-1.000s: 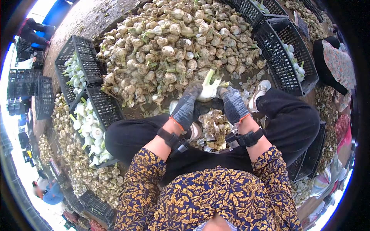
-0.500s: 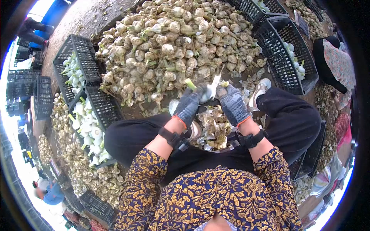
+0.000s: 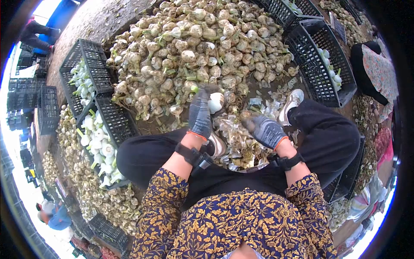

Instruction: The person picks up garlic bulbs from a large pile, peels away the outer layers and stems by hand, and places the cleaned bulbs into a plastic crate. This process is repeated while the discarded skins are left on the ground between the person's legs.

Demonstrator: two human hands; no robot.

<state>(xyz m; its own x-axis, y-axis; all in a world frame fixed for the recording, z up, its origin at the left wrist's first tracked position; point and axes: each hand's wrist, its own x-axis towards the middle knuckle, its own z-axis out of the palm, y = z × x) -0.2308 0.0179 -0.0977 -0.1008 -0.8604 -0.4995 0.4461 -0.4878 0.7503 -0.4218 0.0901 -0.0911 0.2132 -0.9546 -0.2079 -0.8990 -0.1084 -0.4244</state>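
My left hand (image 3: 200,113), in a grey glove, is closed round a peeled white garlic bulb (image 3: 216,102), whose green stem end shows at the other side of the fingers. The gloved fingers of my right hand (image 3: 264,129) are bent and blurred; whether they hold anything is unclear. Below and between the hands lies a heap of garlic skins (image 3: 237,144). Beyond them rises a large pile of unpeeled garlic bulbs (image 3: 194,52) with dirty skins.
Black crates with peeled garlic stand at the left (image 3: 123,123) and right (image 3: 319,64). More unpeeled garlic (image 3: 97,190) lies at the lower left. A person in a floral top (image 3: 379,71) is at the right; others are at the left edge. My shoes flank the skins.
My hands have moved apart. The left has gone left with the bulb, and the right has dropped lower. The pale strip of skin between them is gone from there.
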